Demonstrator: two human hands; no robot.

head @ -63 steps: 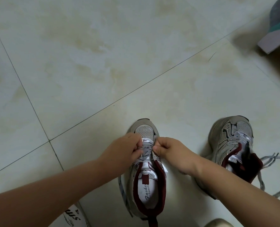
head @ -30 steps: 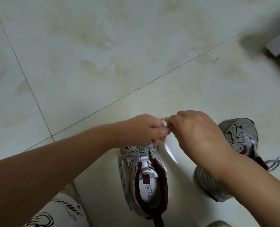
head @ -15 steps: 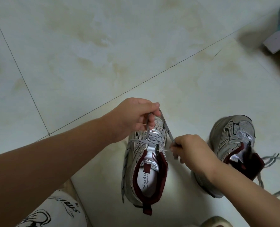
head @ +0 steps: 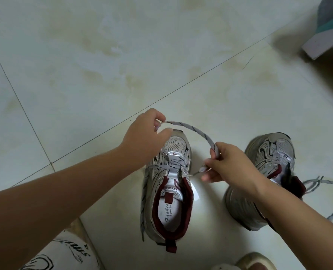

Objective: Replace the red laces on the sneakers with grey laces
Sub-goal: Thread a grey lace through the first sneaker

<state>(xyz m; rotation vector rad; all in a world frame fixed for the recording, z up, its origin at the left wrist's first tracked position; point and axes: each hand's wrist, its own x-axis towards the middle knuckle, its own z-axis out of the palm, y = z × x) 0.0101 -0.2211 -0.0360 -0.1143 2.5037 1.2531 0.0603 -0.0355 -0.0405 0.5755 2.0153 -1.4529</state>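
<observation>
Both hands are pulling apart since half a second ago, stretching the grey lace into an arc. Floor is carrying the near sneaker, sitting below both sets of fingers; second sneaker behind right wrist. Left hand fingers pinching one lace end, right hand fingers gripping the other part.

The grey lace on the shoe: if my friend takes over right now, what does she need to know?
Left hand pinches one end of the grey lace; right hand grips it further along, so it arcs between them above the near sneaker.
That sneaker stands on the floor, with grey lacing across its lower eyelets only.
The other sneaker stands to the right, loose grey lace trailing beside it.
Left: finish lacing upward, then check the other sneaker.
</observation>
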